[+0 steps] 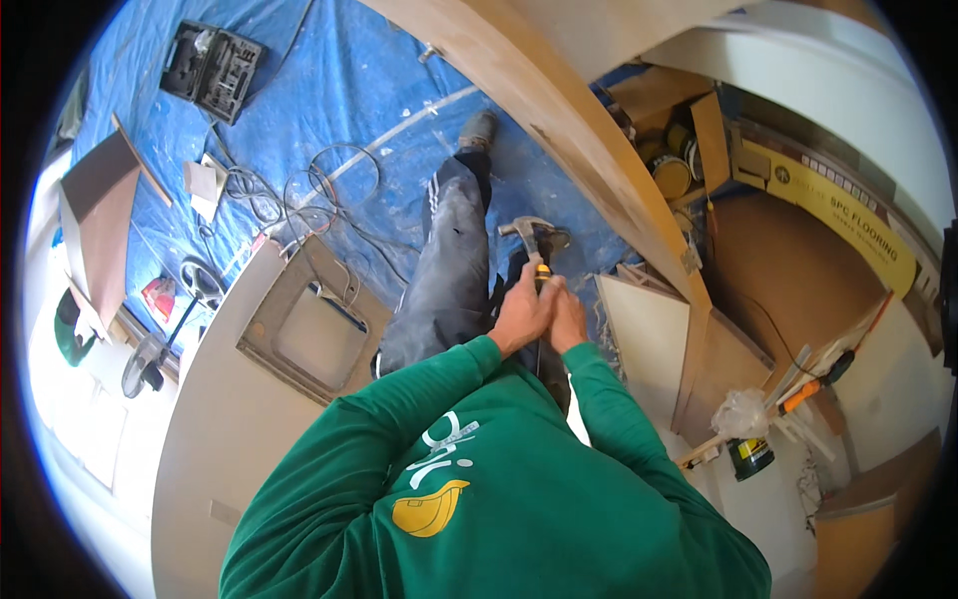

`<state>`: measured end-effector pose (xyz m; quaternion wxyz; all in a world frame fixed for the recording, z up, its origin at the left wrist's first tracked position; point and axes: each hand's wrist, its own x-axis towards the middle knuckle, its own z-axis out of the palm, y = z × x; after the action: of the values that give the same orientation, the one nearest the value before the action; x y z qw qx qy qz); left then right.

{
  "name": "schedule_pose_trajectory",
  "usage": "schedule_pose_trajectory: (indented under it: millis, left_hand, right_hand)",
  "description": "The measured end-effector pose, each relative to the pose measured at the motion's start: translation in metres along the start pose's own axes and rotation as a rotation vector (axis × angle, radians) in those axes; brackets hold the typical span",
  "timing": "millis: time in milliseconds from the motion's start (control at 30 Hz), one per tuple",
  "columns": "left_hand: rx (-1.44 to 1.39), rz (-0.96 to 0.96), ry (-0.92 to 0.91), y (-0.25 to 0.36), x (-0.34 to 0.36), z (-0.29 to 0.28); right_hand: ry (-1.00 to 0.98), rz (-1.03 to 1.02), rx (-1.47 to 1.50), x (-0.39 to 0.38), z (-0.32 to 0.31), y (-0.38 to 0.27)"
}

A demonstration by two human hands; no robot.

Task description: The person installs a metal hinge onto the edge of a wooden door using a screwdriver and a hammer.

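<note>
A claw hammer (532,238) with a metal head and a yellow-and-black grip stands head-up in front of my lap. My left hand (521,314) is closed at the hammer's grip from the left side. Pressed close against it, my right hand (567,317) is closed around the lower part of the same grip. The hands hide most of the handle. Beneath the hammer are my dark trousers (444,270) and one shoe (480,130).
Blue plastic sheeting (339,60) covers the floor, with tangled cables (319,190) and an open tool case (213,70). A curved wooden panel edge (599,130) rises on the right. A panel with a framed opening (314,319) stands left. Boxes and a tub (749,457) sit right.
</note>
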<state>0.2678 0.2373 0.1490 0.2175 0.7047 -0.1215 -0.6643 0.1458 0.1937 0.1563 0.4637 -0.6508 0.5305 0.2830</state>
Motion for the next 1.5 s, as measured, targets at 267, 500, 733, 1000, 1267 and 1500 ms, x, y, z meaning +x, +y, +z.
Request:
schedule_pose_trajectory:
  millis: [267,500,733,1000,1267,1500]
  left_hand:
    - [0.122,0.082,-0.023,-0.094,0.010,0.067]
    - [-0.479,-0.012,0.143,-0.016,-0.008,0.082]
    - [-0.206,0.008,0.167,-0.049,-0.063,0.023]
    - [-0.006,-0.171,0.260,-0.163,-0.111,-0.031]
    - [0.610,-0.147,0.079,-0.211,-0.154,-0.024]
    - [0.511,0.032,0.096,-0.198,-0.194,-0.040]
  right_hand:
    - [0.032,0.067,0.354,-0.056,0.021,0.080]
    - [0.395,-0.159,0.016,-0.081,0.033,0.224]
    - [0.308,0.028,-0.430,-0.051,-0.062,0.338]
    - [0.270,0.021,-0.557,-0.042,-0.096,0.349]
    - [0.281,-0.092,-0.655,-0.013,-0.073,0.319]
    - [0.374,-0.362,-0.552,0.085,-0.056,0.087]
